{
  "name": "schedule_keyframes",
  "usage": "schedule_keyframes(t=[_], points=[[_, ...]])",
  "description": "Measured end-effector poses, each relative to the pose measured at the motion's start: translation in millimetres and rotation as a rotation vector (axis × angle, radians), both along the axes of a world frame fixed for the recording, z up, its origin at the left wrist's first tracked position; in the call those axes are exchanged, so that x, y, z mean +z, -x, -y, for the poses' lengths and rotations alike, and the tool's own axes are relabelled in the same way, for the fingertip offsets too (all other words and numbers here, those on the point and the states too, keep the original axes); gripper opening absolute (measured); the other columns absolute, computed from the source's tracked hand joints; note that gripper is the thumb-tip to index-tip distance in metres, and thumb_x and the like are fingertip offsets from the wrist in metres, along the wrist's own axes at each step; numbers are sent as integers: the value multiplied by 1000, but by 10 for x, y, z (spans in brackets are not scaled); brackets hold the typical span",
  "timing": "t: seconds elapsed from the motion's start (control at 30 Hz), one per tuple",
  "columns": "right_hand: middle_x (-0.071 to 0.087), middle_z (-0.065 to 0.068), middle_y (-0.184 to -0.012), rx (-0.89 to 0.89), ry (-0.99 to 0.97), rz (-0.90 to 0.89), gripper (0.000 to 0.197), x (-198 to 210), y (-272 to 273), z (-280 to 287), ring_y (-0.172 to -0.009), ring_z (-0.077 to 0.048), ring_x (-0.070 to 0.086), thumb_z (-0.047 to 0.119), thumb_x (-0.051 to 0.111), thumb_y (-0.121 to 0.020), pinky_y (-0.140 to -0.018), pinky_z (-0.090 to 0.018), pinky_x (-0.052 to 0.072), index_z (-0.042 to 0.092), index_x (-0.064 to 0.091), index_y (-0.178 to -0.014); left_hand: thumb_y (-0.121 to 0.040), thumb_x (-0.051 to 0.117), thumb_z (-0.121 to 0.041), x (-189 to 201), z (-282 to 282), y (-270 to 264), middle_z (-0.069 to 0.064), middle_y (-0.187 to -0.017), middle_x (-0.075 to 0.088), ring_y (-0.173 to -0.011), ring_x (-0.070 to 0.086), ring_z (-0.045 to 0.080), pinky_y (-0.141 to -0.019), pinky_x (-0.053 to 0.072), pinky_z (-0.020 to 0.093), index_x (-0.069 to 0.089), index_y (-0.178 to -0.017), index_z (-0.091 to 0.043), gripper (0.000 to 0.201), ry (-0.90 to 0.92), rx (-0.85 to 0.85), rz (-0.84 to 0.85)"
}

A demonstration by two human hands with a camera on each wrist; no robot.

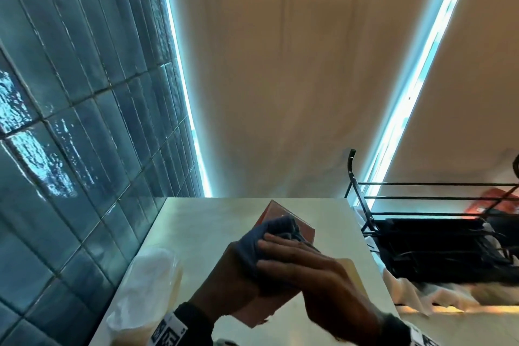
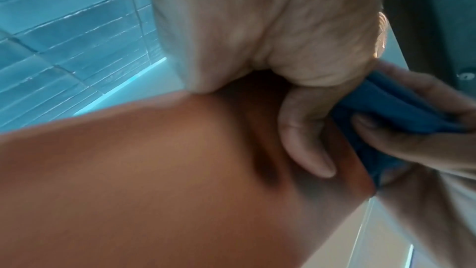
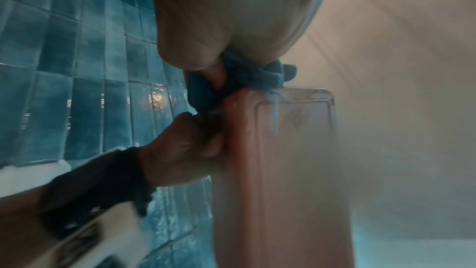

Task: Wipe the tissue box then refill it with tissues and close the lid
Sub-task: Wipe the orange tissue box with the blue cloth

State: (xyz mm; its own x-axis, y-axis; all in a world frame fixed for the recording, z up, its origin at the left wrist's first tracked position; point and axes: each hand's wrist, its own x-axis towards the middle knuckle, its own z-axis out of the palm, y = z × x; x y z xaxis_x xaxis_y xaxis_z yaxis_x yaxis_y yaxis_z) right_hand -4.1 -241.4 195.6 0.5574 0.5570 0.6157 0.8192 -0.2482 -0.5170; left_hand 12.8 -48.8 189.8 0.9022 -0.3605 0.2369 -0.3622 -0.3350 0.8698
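A reddish-brown tissue box [image 1: 283,215] is held tilted above the pale counter [image 1: 196,222]. My left hand [image 1: 233,286] grips its near side, the thumb [image 2: 304,133] lying across a face of the box [image 2: 154,170]. My right hand [image 1: 309,267] holds a bunched blue cloth [image 1: 269,233] and presses it on the box's upper face. The wrist views show the cloth [image 2: 386,105] pinched in the right fingers [image 2: 412,142] and bunched at the box's top edge [image 3: 244,76]. The box's inside is hidden.
A clear plastic pack of white tissues [image 1: 148,284] lies on the counter to the left. Blue tiles [image 1: 70,121] cover the wall on the left. A black wire rack [image 1: 421,205] with dark items stands at the right. A pale tan flat piece [image 1: 349,270] lies under my right hand.
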Motion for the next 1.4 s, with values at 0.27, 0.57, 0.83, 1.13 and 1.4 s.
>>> schedule_keyframes(t=[0.27,0.57,0.83,1.13,1.4], points=[[55,13,-142,-244,-46,-34,46,-66,-218,87,-135,-4,47,0,55,-89,-111,-29,42,22,66,-128,-63,76,-8,43,38,67,-28,-62,71,-61,66,-6,-59,50,13,75,-67,-32,25,-90,31,-40],[63,19,-132,-358,-174,-205,77,-301,-454,152,-131,-3,52,-33,47,-71,-105,-41,48,24,73,-117,-48,78,-11,12,-28,29,-28,-60,68,-61,62,-8,-59,47,11,67,-63,-30,27,-68,124,-83],[62,8,-135,-145,-53,-39,49,-228,-130,77,-131,-10,53,-15,60,-84,-104,-28,48,20,72,-117,-62,84,-15,2,-118,12,-5,-85,78,-75,73,11,-69,62,31,75,-97,-20,36,-69,107,-47],[55,10,-143,-162,39,17,57,-148,-87,102,-139,-8,43,-12,59,-84,-111,-25,40,27,65,-125,-71,84,-11,132,4,13,-10,-91,76,-80,70,2,-77,60,28,72,-104,-22,38,-19,73,-72],[56,6,-143,-199,2,7,40,-47,-178,33,-137,-8,46,6,55,-91,-112,-27,40,23,66,-126,-67,73,-34,156,140,27,12,-83,78,-74,74,18,-65,60,30,76,-93,-15,32,-3,45,-62]])
